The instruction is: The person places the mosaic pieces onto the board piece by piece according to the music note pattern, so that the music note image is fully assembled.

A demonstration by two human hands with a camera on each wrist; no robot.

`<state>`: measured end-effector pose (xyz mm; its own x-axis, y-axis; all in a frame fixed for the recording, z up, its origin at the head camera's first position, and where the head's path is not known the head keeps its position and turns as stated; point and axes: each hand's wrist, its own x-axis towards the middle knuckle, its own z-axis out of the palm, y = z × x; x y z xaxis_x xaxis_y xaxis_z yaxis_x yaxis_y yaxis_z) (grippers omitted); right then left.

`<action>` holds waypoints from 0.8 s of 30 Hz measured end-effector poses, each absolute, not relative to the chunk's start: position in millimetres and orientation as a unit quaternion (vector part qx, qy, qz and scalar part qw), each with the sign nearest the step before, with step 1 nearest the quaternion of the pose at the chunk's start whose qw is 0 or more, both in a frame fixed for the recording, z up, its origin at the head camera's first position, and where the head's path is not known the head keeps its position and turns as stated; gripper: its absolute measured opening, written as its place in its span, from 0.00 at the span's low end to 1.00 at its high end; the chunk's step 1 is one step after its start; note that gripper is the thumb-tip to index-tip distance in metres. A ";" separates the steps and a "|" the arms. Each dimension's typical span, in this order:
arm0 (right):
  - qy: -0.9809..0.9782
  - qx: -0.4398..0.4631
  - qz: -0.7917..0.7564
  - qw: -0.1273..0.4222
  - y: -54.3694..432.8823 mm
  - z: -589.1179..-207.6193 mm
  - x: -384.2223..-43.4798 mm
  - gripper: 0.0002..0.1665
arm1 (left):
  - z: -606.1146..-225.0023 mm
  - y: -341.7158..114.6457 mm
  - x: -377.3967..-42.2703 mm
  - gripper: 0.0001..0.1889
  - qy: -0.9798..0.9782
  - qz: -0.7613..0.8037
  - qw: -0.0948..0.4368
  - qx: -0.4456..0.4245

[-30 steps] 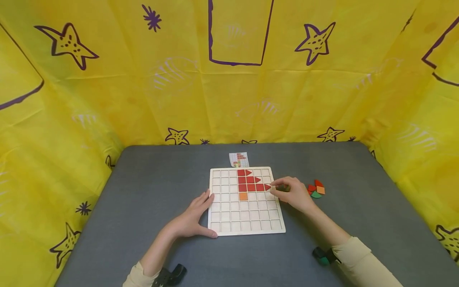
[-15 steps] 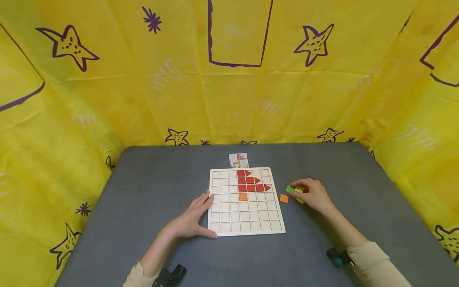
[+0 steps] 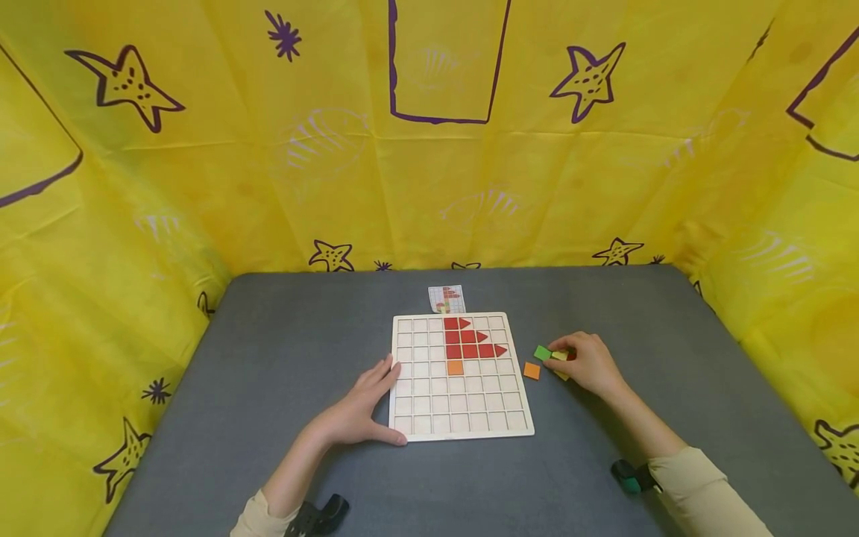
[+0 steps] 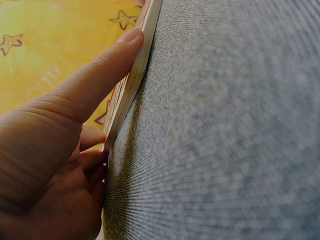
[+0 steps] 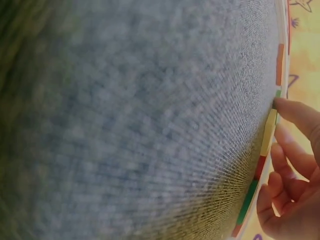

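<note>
A white gridded board (image 3: 421,404) lies mid-table with red squares (image 3: 453,350) and red pointed pieces (image 3: 501,350) in three rows, plus one orange square (image 3: 455,367) below. My left hand (image 3: 352,414) rests along its left edge, the fingers at the side and the thumb near the lower corner. Right of the board my right hand (image 3: 592,367) pinches a green square tile (image 3: 541,353) at its edges between thumb and index finger, low over the table. A yellow tile (image 3: 559,356) lies under those fingers, partly hidden. A loose orange tile (image 3: 532,371) lies nearer the board.
Behind the board lies a small printed card (image 3: 446,299) with a coloured grid pattern. In the right wrist view a red tile (image 5: 259,167) and a dark green tile (image 5: 247,201) line up near my fingers. A yellow patterned cloth (image 3: 429,194) surrounds the grey table (image 3: 295,335).
My right hand has moved right from the board's edge to the loose tiles. Orange, green and yellow tiles now show on the table there. The left hand has stayed still.
</note>
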<state>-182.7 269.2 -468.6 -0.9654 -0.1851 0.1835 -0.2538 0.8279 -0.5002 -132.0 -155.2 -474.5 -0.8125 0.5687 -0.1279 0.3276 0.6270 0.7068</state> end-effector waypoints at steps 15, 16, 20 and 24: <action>-0.908 0.097 0.408 -0.026 215.5 -469.6 -168.2 0.18 | -471.2 -154.4 -131.2 0.62 0.888 0.347 0.175 0.247; -0.905 0.104 0.412 -0.030 210.5 -469.4 -167.7 0.17 | -471.3 -154.5 -131.3 0.62 0.887 0.347 0.175 0.248; -0.900 0.118 0.416 -0.054 191.8 -467.2 -165.8 0.16 | -471.9 -154.7 -131.6 0.62 0.886 0.350 0.173 0.252; -0.900 0.150 0.405 -0.062 175.5 -467.1 -165.5 0.14 | -472.8 -154.8 -131.7 0.62 0.886 0.349 0.173 0.251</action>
<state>-165.5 175.5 -467.1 -0.9472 -0.3204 0.0093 -0.2193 0.6265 -0.7480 -131.7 -154.8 -472.8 -0.8136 0.5664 -0.1312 0.3249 0.6301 0.7053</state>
